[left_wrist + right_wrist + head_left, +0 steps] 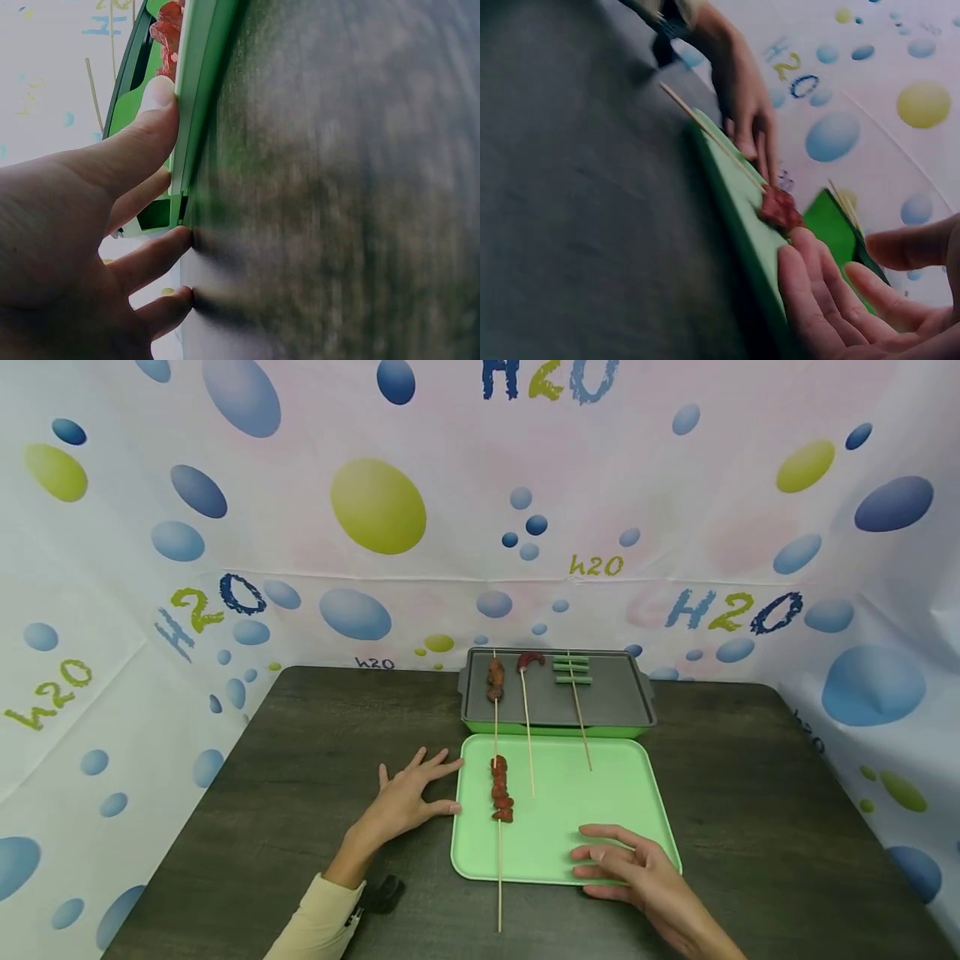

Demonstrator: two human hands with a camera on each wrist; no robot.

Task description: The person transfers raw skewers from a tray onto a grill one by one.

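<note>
Lying across two trays (630,793) are seemingly four skewers (498,843).

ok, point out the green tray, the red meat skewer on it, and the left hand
green tray (600,810), head view, bare middle of its flat floor.
red meat skewer (500,792), head view, the red chunks threaded on the stick.
left hand (405,797), head view, back of the hand, thumb at the tray's left rim.
</note>
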